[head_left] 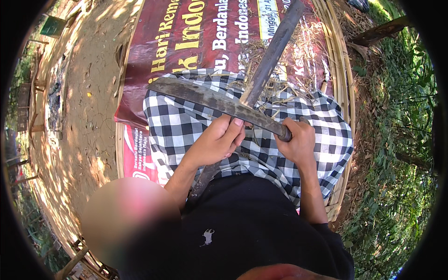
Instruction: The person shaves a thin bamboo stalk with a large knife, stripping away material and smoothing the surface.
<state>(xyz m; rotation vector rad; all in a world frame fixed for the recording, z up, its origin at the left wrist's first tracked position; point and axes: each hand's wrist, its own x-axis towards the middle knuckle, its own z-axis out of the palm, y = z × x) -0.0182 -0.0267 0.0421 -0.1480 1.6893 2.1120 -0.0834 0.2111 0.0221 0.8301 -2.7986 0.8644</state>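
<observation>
My right hand (293, 141) is closed around the handle of a machete (200, 95). Its long dark blade points up and to the left, crossing over a dark wooden pole (275, 49). The pole slants from the upper right down toward my lap, and a pale shaved patch shows just above the blade. My left hand (219, 139) is wrapped round the pole below the blade, its thumb up against the blade's near edge. Part of the pole is hidden under the blade and my fingers. A black-and-white checked cloth (326, 126) covers my legs.
Wood shavings (266, 70) litter the red printed banner (186, 37) beneath me. A small knife (325, 77) lies at its right side. Split bamboo (343, 70) edges the platform. Bare earth (93, 70) lies left, green plants (396, 140) right.
</observation>
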